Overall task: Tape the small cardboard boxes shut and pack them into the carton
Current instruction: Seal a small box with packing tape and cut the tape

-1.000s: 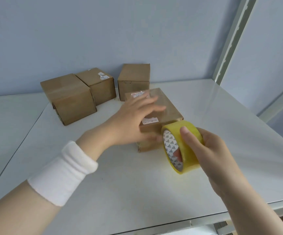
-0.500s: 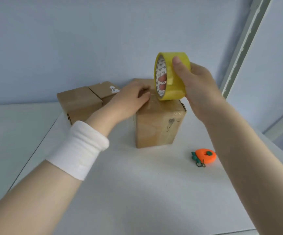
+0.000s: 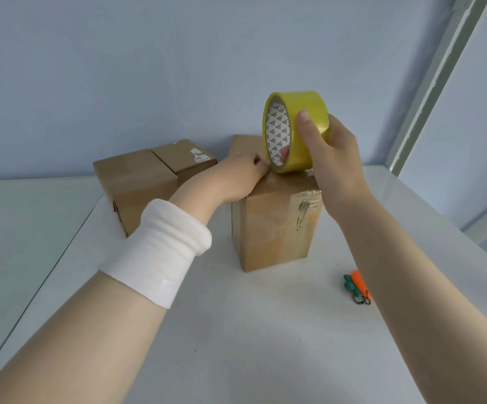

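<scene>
Right hand (image 3: 334, 161) wrapped round a yellow tape roll (image 3: 309, 112), thumb on its outer band, roll on edge at the top of the near box (image 3: 274, 228). Left hand (image 3: 236, 179) resting on that box's top, fingertips at the roll's lower rim; pinching tape or not, cannot tell. Box upright on the table (image 3: 236, 330), black smear on its front. Triangle pattern inside the roll's core, no readable words. White sticker (image 3: 199, 156) on a rear box (image 3: 178, 161), print too small to read.
</scene>
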Demonstrator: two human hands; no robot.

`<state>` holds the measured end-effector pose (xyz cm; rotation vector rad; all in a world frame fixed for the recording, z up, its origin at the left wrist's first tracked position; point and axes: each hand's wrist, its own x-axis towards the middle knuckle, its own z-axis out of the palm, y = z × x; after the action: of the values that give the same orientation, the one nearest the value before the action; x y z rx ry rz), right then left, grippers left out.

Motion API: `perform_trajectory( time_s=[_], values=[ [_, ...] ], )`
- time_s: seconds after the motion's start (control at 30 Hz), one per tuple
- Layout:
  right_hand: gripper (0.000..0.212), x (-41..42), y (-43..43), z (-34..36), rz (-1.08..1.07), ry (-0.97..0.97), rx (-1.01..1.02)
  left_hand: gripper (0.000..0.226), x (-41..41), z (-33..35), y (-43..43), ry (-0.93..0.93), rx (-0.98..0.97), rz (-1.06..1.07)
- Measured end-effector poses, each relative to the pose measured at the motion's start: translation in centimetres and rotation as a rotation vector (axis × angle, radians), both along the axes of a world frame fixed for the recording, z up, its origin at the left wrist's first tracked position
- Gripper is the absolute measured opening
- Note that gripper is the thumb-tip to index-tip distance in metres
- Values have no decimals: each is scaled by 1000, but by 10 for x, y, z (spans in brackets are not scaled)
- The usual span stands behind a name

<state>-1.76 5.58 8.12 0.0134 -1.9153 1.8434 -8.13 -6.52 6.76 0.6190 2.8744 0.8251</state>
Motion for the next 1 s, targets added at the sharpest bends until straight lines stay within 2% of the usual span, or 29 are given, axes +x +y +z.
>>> perform_trajectory(
  time_s=[0.27, 0.33, 0.47, 0.6, 0.73, 0.8, 0.87, 0.93, 1.0],
  values=[
    [28, 57, 1, 13, -105, -6, -9, 39, 6, 3, -2, -52, 43, 14],
    [29, 73, 7, 10, -117, -47, 45, 39, 4, 2, -4, -58, 39, 4],
    [44, 95, 14, -20, -178, -147, 181, 40, -1, -2, -2, -19, 25, -12],
    [41, 95, 7, -38, -162, -165, 117, 40, -1, -8, -3, 23, 186, -55],
    [41, 91, 12, -39, -169, -137, 111, 48, 21, -21, -21, 240, 379, -230],
    [38, 90, 18, -37, -169, -143, 86, 63, 32, -30, -25, 418, 282, -361],
    [39, 89, 19, -27, -136, -141, 71, 55, 30, -35, -25, 548, 283, -379],
    [39, 90, 17, -5, -41, -73, -6, 32, 31, -28, -25, 383, 470, -292],
    [32, 86, 16, 21, 64, 12, -39, 26, 32, -21, -21, 114, 654, -216]
  ],
)
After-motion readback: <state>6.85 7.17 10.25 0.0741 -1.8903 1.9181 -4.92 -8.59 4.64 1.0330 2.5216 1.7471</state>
